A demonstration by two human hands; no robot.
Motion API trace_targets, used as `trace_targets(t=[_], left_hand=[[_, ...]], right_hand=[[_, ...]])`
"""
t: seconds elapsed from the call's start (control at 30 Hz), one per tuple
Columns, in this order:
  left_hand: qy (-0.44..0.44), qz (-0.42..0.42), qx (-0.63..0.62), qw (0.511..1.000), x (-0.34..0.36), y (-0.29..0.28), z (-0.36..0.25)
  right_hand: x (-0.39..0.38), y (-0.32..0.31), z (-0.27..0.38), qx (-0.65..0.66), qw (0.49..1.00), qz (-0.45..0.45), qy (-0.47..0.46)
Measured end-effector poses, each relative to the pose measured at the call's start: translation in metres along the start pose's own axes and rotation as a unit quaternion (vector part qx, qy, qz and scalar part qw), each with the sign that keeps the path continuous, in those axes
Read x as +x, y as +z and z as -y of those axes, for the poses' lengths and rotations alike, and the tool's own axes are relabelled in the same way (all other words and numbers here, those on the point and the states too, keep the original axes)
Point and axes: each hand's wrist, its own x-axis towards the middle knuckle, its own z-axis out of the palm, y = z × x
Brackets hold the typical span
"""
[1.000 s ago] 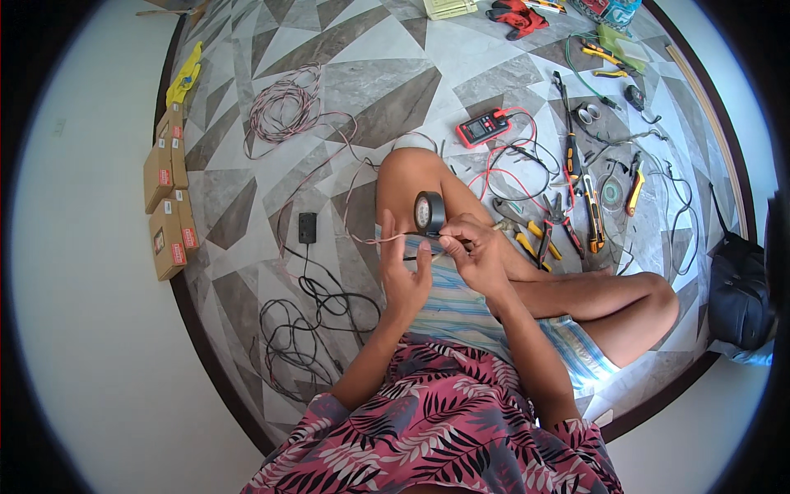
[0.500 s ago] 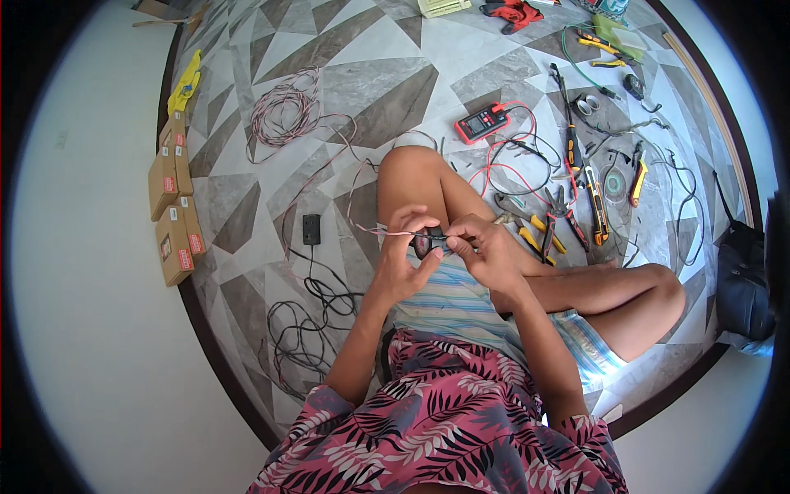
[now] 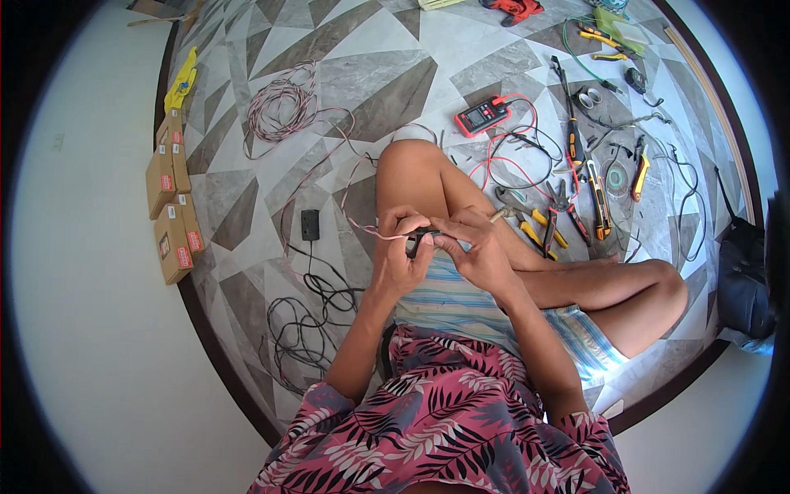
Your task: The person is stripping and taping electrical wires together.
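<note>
My left hand (image 3: 398, 262) is closed on a roll of black tape (image 3: 418, 244) above my lap, with the roll largely hidden by the fingers. Thin pink-and-dark twisted wire (image 3: 370, 231) runs in from the left to the fingertips. My right hand (image 3: 476, 257) pinches at the same spot, its thumb and fingers on the dark tape where it meets the wire. Just right of my right hand, yellow-handled pliers (image 3: 556, 232) and red-and-black pliers (image 3: 576, 222) lie on the tiled floor.
A red multimeter (image 3: 481, 116) lies beyond my knee, with several tools, including a utility knife (image 3: 598, 204), to the right. Coiled pink wire (image 3: 276, 111), a black device (image 3: 310, 226) and black cable (image 3: 292, 329) lie left. Cardboard boxes (image 3: 173, 243) line the left wall; a black bag (image 3: 741, 280) is at right.
The tape roll, earlier upright above my fingers, has dropped and tilted down into them. My left hand's fingers have closed from spread to gripping it, and my hands have drawn together.
</note>
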Motion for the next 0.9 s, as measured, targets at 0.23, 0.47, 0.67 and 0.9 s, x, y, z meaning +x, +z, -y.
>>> trace_targets(t=[0.23,0.47,0.67,0.9], left_hand=[[-0.007,0.022,-0.001,1.0,0.0,-0.003,0.001],[-0.049,0.039,-0.036,0.997,0.003,-0.008,-0.005],[-0.104,0.106,-0.075,0.986,0.006,-0.02,-0.013],[-0.299,0.088,-0.303,0.9,-0.012,-0.026,-0.024]], right_hand=[[0.005,-0.003,-0.004,-0.097,0.992,0.017,-0.082],[0.003,-0.001,-0.003,-0.101,0.992,0.02,-0.069],[0.0,0.009,0.002,-0.128,0.99,-0.041,-0.043],[0.002,0.014,0.001,-0.146,0.987,-0.058,-0.021]])
